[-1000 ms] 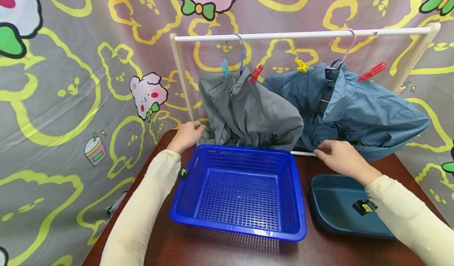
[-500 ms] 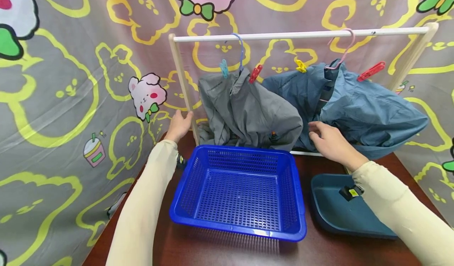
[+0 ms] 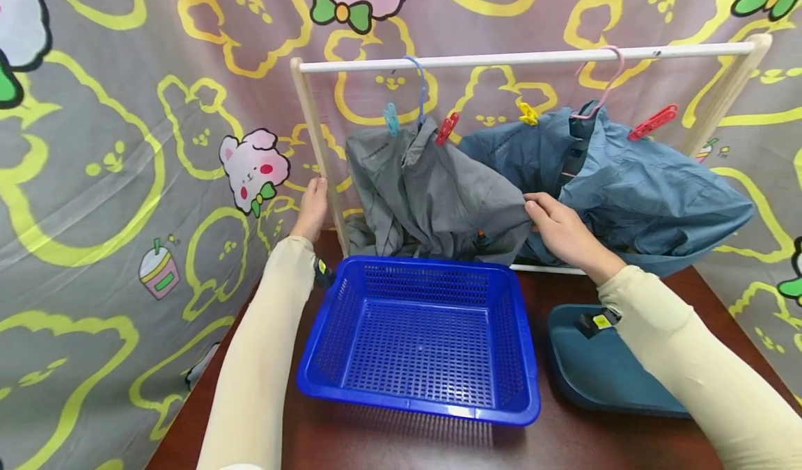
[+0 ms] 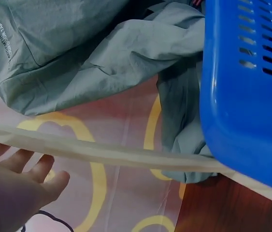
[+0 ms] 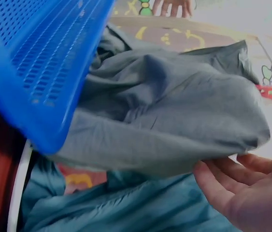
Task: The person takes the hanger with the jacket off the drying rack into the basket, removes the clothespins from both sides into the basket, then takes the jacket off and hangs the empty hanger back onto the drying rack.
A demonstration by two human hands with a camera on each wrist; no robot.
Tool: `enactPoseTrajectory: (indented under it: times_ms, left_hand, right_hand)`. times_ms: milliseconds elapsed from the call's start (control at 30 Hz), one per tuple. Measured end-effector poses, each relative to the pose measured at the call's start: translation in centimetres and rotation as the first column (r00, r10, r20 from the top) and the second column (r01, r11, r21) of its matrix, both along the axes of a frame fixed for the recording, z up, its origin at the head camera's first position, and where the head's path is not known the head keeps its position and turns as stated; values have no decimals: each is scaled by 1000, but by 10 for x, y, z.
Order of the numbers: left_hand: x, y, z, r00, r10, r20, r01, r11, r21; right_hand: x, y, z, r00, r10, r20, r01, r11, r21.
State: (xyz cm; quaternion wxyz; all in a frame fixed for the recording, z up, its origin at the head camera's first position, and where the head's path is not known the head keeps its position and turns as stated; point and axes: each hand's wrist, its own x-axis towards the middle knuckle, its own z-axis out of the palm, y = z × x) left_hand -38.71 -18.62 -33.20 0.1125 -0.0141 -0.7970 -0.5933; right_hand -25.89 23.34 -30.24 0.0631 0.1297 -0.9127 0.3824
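Note:
A grey garment (image 3: pixel 432 184) hangs from a blue hanger (image 3: pixel 425 90), with a light blue clothespin (image 3: pixel 391 119) and a red clothespin (image 3: pixel 447 129) on it. My right hand (image 3: pixel 564 230) touches the garment's right edge; in the right wrist view its fingers (image 5: pixel 222 181) reach under the cloth, thumb apart. Beside the left wooden post (image 3: pixel 316 129) of the drying rack is my left hand (image 3: pixel 311 209), its fingers (image 4: pixel 41 169) loosely extended toward the post in the left wrist view. Behind my right hand, a blue garment (image 3: pixel 651 184) hangs on a pink hanger (image 3: pixel 610 83).
In front of the rack stands a blue perforated basket (image 3: pixel 420 411). A dark teal tray (image 3: pixel 626 379) lies to its right, under my right forearm. Yellow (image 3: pixel 528 113) and red clothespins (image 3: pixel 654 122) sit on the blue garment. A patterned curtain (image 3: pixel 213 108) surrounds the table.
My left hand has risen from the grey garment's lower left to beside the post. My right hand has moved up and left from below the blue garment to the grey garment's edge.

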Motion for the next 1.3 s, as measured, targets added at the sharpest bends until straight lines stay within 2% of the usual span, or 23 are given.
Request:
enactPoseTrajectory:
  times_ms: [133, 333, 500, 600, 800, 933, 1067, 1200, 1300]
  left_hand:
    - [-3, -1, -2, 1000, -12, 26, 11, 999, 52]
    - [-9, 1, 0, 999, -31, 8, 30, 994, 104]
    - [-15, 2, 0, 996, -74, 50, 61, 974, 218]
    - [-16, 1, -1, 994, -92, 62, 73, 963, 259]
    - [-19, 1, -4, 998, -69, 5, 65, 962, 265]
    - [-22, 2, -8, 997, -74, 5, 70, 964, 255]
    - [-24, 0, -10, 993, -112, 20, 104, 961, 255]
    - [-23, -5, -7, 983, -179, 52, 155, 942, 297]
    - [-22, -6, -3, 977, -203, 64, 172, 931, 322]
  right_hand:
    - [-4, -11, 4, 1000, -18, -9, 18, 1000, -3]
    - [-10, -19, 8, 999, -22, -32, 22, 1000, -1]
    - [-15, -25, 9, 996, -24, -81, 27, 999, 39]
    - [-19, -28, 9, 996, -18, -91, 23, 998, 59]
    - [-24, -35, 13, 997, -46, -57, 48, 999, 18]
    - [-29, -38, 15, 995, -62, -76, 65, 997, 29]
    - [-34, -40, 17, 991, -66, -113, 70, 997, 32]
    - [-38, -43, 21, 986, -61, -158, 68, 997, 43]
    - [-41, -44, 22, 977, -75, -200, 90, 994, 67]
